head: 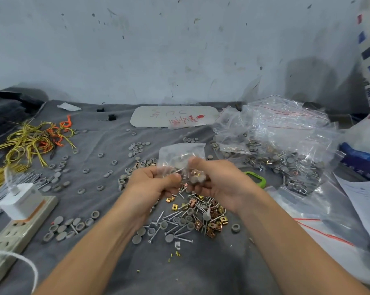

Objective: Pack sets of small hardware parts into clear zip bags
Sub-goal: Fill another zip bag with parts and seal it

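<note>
A small clear zip bag (180, 154) is held up between both hands over the grey cloth. My left hand (152, 184) pinches its lower left part. My right hand (220, 179) grips its lower right part, where grey caps and brass clips show inside the bag. Directly below the hands lies a loose pile of screws, grey caps and brass clips (192, 218). The bag's top edge stands upright above the fingers.
A heap of filled clear bags (282, 145) sits at the right, a green object (255, 178) beside it. Flat empty bags (320, 226) lie near right. Grey caps (64, 228) are scattered at left, with yellow and orange wires (35, 141) and a power strip (20, 226).
</note>
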